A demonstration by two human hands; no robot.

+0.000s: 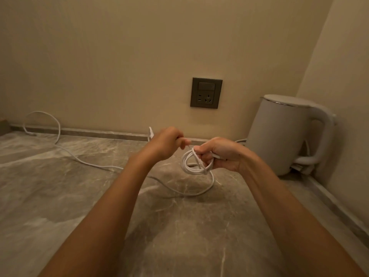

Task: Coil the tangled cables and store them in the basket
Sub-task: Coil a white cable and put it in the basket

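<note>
A thin white cable (83,161) trails across the marble counter (189,226) from a loose loop at the far left by the wall. Near the middle it rises into a small coil (189,166) of several turns. My right hand (221,154) is closed around that coil and holds it just above the counter. My left hand (165,142) sits a little to the left and pinches a short stretch of the same cable between thumb and fingers. A slack loop hangs from the coil onto the counter. No basket is in view.
A white electric kettle (287,134) stands in the right corner, its own cord bunched at its base. A dark wall socket (206,93) sits above the counter's back edge. A small white object (151,132) leans against the wall behind my left hand.
</note>
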